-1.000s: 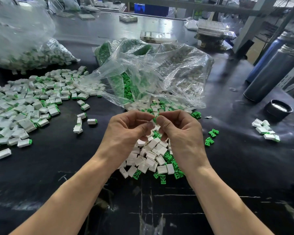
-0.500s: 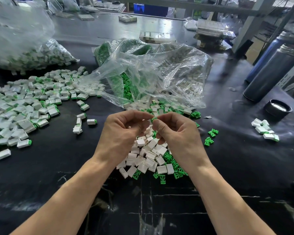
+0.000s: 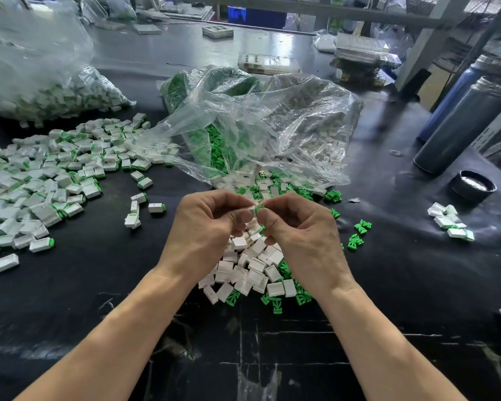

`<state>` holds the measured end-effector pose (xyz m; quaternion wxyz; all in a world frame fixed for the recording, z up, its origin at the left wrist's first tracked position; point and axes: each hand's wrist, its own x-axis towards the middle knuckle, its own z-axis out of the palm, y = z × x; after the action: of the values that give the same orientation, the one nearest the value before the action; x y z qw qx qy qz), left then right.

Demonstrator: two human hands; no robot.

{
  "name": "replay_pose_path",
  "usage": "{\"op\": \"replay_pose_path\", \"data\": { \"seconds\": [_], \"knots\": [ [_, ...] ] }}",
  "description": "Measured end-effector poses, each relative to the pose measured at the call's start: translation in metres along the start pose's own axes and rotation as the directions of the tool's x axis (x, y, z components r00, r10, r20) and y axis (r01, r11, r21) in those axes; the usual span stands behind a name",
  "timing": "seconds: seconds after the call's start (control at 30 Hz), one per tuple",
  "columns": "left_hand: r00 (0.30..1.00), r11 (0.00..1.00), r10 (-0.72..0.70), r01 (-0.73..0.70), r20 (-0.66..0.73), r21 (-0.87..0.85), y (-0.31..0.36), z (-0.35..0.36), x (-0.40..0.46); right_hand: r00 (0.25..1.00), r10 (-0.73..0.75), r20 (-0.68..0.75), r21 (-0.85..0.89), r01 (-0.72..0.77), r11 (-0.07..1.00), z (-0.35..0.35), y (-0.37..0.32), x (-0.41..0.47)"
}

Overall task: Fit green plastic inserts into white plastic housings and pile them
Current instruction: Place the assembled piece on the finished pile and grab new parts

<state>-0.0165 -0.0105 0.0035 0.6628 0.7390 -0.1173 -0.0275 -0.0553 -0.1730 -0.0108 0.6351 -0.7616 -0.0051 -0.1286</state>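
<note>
My left hand (image 3: 209, 227) pinches a white housing (image 3: 252, 210) between thumb and fingers. My right hand (image 3: 298, 230) pinches a green insert (image 3: 259, 209) whose tip meets the housing's open end; most of both parts is hidden by my fingers. Under my hands lies a heap of loose white housings (image 3: 252, 270) mixed with green inserts (image 3: 275, 305). A wide pile of finished white-and-green pieces (image 3: 47, 180) spreads over the left of the black table.
An open clear bag (image 3: 258, 131) with green inserts and white housings lies behind my hands. Another clear bag of parts (image 3: 41, 91) sits far left. Stray inserts (image 3: 357, 233), a small group of pieces (image 3: 451, 224), a black cap (image 3: 473, 185) and dark flasks (image 3: 463, 123) stand right.
My hands rose slightly and the fingertips shifted; the green insert and white housing now show more plainly between them. The heap and piles have not moved.
</note>
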Motion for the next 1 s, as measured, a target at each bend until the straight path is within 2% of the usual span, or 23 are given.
{"op": "replay_pose_path", "data": {
  "seconds": [0.43, 0.63, 0.8, 0.9, 1.0],
  "knots": [
    [0.997, 0.995, -0.006, -0.002, -0.076, -0.101, -0.001, 0.005, -0.004, 0.999, -0.010, -0.047, 0.174, 0.018, 0.985, 0.006, -0.001, -0.002],
    [0.995, 0.993, -0.015, 0.003, -0.100, -0.120, -0.002, 0.007, -0.004, 0.994, -0.047, -0.101, 0.202, 0.067, 0.977, 0.015, 0.002, -0.005],
    [0.996, 0.992, -0.024, 0.013, -0.087, -0.128, 0.000, 0.006, -0.004, 0.996, 0.017, -0.084, 0.293, 0.009, 0.956, 0.015, 0.001, -0.004],
    [0.996, 0.993, -0.027, 0.017, -0.082, -0.119, 0.001, 0.007, -0.003, 0.998, 0.024, -0.062, 0.215, -0.010, 0.977, 0.010, 0.000, -0.002],
    [0.998, 0.999, 0.011, -0.013, -0.056, -0.039, 0.003, 0.007, -0.002, 1.000, 0.004, -0.026, 0.022, -0.004, 1.000, 0.001, -0.002, 0.001]
  ]
}}
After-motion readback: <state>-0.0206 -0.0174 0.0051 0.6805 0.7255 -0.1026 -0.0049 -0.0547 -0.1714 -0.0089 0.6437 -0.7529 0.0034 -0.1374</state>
